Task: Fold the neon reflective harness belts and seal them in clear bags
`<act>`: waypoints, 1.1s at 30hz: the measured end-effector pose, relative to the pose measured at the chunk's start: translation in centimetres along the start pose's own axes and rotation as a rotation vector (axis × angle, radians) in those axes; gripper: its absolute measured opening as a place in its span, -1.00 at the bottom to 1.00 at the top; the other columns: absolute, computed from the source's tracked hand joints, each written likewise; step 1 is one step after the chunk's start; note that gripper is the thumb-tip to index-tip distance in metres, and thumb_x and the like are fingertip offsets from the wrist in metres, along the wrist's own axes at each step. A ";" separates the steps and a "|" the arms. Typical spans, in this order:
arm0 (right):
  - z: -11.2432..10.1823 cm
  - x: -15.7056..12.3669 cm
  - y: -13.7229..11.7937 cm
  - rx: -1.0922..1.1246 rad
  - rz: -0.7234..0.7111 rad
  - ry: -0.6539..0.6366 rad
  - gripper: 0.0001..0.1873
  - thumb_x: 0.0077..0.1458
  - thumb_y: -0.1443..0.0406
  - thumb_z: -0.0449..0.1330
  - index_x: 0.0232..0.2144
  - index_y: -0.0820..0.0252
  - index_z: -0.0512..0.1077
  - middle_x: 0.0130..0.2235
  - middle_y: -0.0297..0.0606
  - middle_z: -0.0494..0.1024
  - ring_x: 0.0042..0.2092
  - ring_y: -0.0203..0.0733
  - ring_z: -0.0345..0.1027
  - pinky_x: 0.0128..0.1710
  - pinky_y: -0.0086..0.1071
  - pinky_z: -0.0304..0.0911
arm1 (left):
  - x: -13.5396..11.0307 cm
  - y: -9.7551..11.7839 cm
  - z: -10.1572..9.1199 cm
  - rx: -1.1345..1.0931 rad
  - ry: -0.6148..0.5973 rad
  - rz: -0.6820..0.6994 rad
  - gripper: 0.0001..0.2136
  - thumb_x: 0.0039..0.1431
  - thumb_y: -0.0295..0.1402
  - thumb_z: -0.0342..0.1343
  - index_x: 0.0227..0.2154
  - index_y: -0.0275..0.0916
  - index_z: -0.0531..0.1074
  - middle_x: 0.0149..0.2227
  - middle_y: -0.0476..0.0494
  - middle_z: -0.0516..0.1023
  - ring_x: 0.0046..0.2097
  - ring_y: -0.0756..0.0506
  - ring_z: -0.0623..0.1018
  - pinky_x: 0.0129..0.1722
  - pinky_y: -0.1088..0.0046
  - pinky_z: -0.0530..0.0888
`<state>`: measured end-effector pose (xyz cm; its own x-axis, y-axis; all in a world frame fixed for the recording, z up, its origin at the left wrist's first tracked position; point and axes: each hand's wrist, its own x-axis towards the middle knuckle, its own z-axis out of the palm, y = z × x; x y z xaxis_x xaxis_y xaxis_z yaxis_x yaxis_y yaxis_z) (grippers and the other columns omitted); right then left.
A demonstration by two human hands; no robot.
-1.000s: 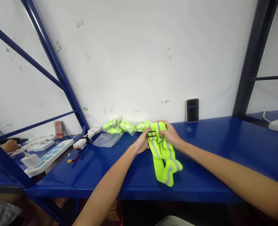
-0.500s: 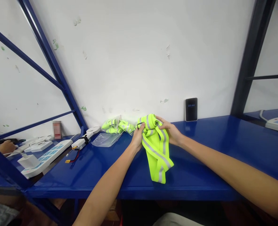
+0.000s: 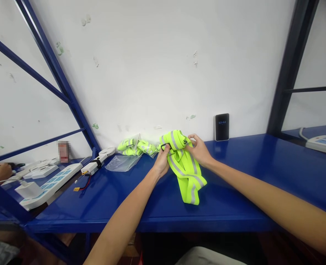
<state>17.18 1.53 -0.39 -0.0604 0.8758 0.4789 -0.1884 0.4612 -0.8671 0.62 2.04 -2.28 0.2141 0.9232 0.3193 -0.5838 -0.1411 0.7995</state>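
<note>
The bright yellow-green cloth strap with grey shiny stripes [image 3: 187, 173] is bunched up at the top, and its end lies on the blue metal worktop [image 3: 248, 154]. The left hand [image 3: 162, 163] pinches the strap's black buckle [image 3: 165, 146] with its fingers. The right hand [image 3: 198, 150] grips the bunched top. Just behind lie more folded yellow straps in clear bags [image 3: 137, 147].

I have the fluorescent yellow-green fabric strap with grey reflective stripes [image 3: 185, 167] bunched at its top between my left hand [image 3: 162, 162] and my right hand [image 3: 200, 151], raised off the blue metal shelf [image 3: 234, 191]. A thin black buckle [image 3: 166, 145] (a loop, as far as I can tell) shows at my left fingertips. The doubled lower end droops onto the shelf.
</note>
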 end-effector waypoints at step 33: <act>0.7 -0.1 0.9 0.026 0.204 0.075 -0.87 -0.11 0.20 0.21 -0.47 0.11 0.38 -0.47 -0.33 0.54 -0.40 -0.12 0.39 -0.41 -0.32 0.24 | 0.3 0.2 -2.0 0.303 0.051 0.035 -0.49 0.08 -0.07 0.23 0.08 -0.08 0.36 0.15 -0.15 0.44 0.21 -0.21 0.39 0.24 0.21 0.30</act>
<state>16.31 1.76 -1.14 -0.0274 0.9591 0.2819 -0.2050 0.2706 -0.9406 -1.01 2.98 -3.08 0.1539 0.9317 0.3291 -0.3286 -0.2659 0.9063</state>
